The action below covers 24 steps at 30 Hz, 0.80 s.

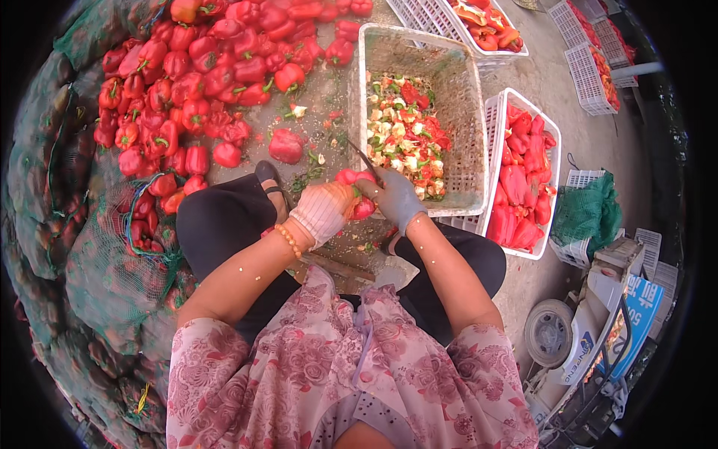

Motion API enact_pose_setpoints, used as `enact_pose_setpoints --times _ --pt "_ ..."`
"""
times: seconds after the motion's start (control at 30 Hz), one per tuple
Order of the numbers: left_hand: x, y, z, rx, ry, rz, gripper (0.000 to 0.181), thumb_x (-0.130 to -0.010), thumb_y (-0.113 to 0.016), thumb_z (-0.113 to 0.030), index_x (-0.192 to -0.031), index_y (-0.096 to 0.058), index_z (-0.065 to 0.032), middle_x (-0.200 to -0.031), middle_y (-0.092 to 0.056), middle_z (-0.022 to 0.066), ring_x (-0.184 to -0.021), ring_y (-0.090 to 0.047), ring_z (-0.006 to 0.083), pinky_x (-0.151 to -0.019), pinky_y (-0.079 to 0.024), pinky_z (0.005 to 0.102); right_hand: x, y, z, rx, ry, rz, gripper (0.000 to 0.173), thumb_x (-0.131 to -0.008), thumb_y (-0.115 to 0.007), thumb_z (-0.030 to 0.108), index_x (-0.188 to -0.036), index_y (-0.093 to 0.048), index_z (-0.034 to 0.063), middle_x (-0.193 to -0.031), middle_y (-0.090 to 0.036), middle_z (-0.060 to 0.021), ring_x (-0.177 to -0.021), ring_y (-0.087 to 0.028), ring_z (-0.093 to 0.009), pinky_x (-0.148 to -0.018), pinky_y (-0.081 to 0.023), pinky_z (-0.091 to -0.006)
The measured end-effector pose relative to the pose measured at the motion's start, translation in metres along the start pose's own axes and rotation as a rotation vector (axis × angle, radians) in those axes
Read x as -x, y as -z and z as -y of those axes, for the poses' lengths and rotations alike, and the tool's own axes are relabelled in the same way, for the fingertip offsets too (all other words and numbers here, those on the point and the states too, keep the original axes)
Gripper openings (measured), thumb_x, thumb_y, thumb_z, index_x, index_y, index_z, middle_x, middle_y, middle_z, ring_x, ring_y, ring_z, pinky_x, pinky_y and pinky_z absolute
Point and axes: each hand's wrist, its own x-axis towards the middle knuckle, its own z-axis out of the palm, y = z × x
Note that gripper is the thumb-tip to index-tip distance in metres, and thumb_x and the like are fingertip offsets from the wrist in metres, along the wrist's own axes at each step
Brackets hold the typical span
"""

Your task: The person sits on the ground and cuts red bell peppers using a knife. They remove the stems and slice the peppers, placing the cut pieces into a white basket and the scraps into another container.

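Observation:
Between my knees, my left hand [326,209], in a pale striped work glove, grips a red bell pepper [363,209] with a green stem part. My right hand [396,197], in a grey-coated glove, holds a knife [360,155] whose dark blade points up and left; its thumb side touches the pepper. Just beyond my right hand stands a dirty white plastic crate [422,212] with cut pepper cores, seeds and stems. To its right, a white crate [552,185] holds cored red peppers. A heap of whole red peppers [219,62] lies at the upper left.
Green mesh sacks [112,269] full of peppers line the left side. One red pepper [286,146] lies on the littered ground near my left foot. Another pepper crate [499,52] stands at the top. At the right are a green net [589,207] and a wheeled vehicle [583,348].

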Motion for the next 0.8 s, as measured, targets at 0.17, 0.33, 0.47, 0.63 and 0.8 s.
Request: enact_pose_setpoints --times 0.17,0.33,0.47,0.63,0.8 --pt "0.000 -0.010 0.000 -0.096 -0.028 -0.073 0.028 -0.092 -0.059 -0.030 -0.076 -0.053 -0.0076 -0.063 -0.052 0.0101 -0.056 -0.057 0.0261 -0.051 -0.047 0.0382 -0.010 0.011 0.002 -0.236 -0.155 0.125 0.044 -0.088 -0.070 0.037 -0.108 -0.065 -0.0012 -0.086 -0.066 -0.0098 -0.075 -0.059 -0.016 -0.066 -0.048 -0.0330" --pt "0.001 -0.010 -0.002 -0.097 -0.108 -0.054 0.028 -0.092 -0.059 -0.030 -0.077 -0.053 -0.0076 -0.066 -0.053 0.0112 -0.057 -0.057 0.0265 -0.050 -0.046 0.0390 -0.011 0.008 -0.012 -0.529 -0.280 0.108 0.049 -0.087 -0.070 0.042 -0.111 -0.065 -0.0010 -0.088 -0.067 -0.0116 -0.082 -0.063 -0.019 -0.074 -0.049 -0.0374" --pt "-0.001 -0.007 -0.018 -0.032 -0.242 -0.167 0.028 -0.093 -0.059 -0.031 -0.079 -0.054 -0.0072 -0.068 -0.053 0.0116 -0.057 -0.057 0.0283 -0.051 -0.046 0.0398 -0.020 0.019 -0.031 -0.711 -0.438 0.152 0.051 -0.086 -0.072 0.045 -0.109 -0.064 0.0006 -0.085 -0.065 -0.0079 -0.081 -0.061 -0.017 -0.070 -0.049 -0.0360" --pt "-0.020 -0.017 -0.004 0.136 0.099 -0.219 0.025 -0.093 -0.061 -0.027 -0.081 -0.054 -0.0058 -0.068 -0.056 0.0158 -0.061 -0.059 0.0342 -0.053 -0.047 0.0450 -0.012 0.005 -0.022 -0.579 -0.303 -0.005 0.042 -0.087 -0.072 0.041 -0.101 -0.062 0.0035 -0.075 -0.055 0.0010 -0.060 -0.048 -0.009 -0.052 -0.040 -0.0269" --pt "-0.025 -0.020 -0.007 0.217 0.271 -0.273 0.021 -0.092 -0.062 -0.022 -0.082 -0.054 -0.0057 -0.066 -0.055 0.0162 -0.060 -0.059 0.0352 -0.053 -0.047 0.0450 0.013 0.010 -0.022 -0.508 -0.209 -0.258 0.062 -0.085 -0.073 0.043 -0.124 -0.057 -0.0029 -0.093 -0.066 -0.0119 -0.079 -0.061 -0.017 -0.071 -0.049 -0.0318"
